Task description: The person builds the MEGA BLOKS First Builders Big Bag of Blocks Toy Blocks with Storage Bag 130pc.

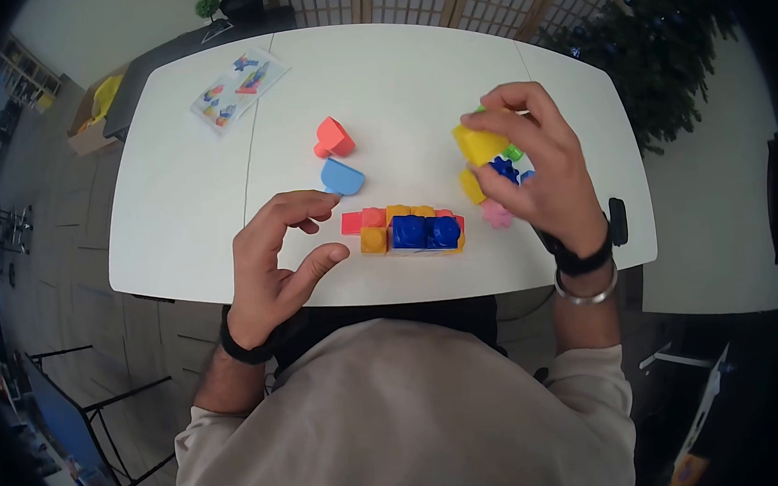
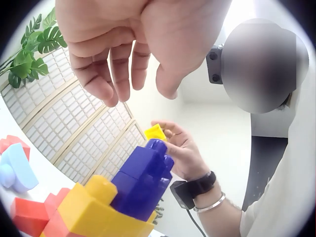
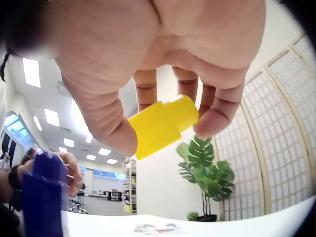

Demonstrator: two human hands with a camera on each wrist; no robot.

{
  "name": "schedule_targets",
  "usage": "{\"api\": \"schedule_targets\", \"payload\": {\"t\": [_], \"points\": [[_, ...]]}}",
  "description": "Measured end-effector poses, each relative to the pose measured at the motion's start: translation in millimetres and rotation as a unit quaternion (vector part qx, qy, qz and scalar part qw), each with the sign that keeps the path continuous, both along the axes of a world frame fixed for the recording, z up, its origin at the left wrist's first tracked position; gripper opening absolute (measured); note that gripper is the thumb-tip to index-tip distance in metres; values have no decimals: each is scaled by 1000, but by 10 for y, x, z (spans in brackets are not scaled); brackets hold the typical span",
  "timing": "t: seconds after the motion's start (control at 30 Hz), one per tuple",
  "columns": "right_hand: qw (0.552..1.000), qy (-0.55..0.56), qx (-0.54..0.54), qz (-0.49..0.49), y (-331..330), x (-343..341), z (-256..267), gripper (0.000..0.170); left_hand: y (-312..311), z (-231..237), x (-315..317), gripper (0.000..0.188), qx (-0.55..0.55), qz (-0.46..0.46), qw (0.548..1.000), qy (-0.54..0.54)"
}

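My right hand (image 1: 550, 175) pinches a yellow toy building block (image 1: 481, 146) above the table's right side. In the right wrist view, that block (image 3: 155, 131) is tilted between thumb and fingers, its round stud pointing right. My left hand (image 1: 270, 259) is raised with spread, slightly bent fingers and nothing in them. It hovers just left of a built row of blocks (image 1: 375, 241) in red, orange-yellow and dark blue. Two dark blue blocks (image 2: 140, 180) stand on top of the row in the left wrist view.
A light blue rounded block (image 1: 343, 177) and a coral block (image 1: 335, 138) lie beyond the left hand. Under the right hand are a pink flower-shaped piece (image 1: 496, 215), a dark blue gear-like piece (image 1: 504, 170) and other blocks. A printed picture packet (image 1: 237, 92) lies at the far left.
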State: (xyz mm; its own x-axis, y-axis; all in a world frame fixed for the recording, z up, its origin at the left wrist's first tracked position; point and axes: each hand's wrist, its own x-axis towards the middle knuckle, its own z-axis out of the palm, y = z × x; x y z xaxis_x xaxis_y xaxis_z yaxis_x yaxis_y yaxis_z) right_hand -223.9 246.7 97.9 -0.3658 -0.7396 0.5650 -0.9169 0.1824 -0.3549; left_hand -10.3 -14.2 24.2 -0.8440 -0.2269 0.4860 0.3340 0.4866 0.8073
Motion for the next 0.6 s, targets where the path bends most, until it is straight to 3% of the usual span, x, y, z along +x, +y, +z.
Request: {"api": "schedule_targets", "payload": {"t": [0.1,0.17,0.3,0.37,0.43,0.53,0.6], "points": [[992,88,19,86,26,427,278,44,61,138,27,57,11,-27,998,48],[979,33,-5,201,-24,785,297,42,225,301,33,61,31,-102,990,90],[975,58,-57,205,-94,1031,118,38,291,384,129,48,-52,-169,983,50],[969,-55,-82,225,-79,964,103,40,176,357,91,48,-75,-158,983,62],[989,5,-81,125,42,683,7,45,48,250,98,46,-55,-111,992,38],[991,-99,-34,-78,211,289,-231,40,-26,-75,61,42,141,-93,985,-22],[986,-117,15,-117,315,19,-581,38,-55,-229,37,44,97,-109,988,-59]]}}
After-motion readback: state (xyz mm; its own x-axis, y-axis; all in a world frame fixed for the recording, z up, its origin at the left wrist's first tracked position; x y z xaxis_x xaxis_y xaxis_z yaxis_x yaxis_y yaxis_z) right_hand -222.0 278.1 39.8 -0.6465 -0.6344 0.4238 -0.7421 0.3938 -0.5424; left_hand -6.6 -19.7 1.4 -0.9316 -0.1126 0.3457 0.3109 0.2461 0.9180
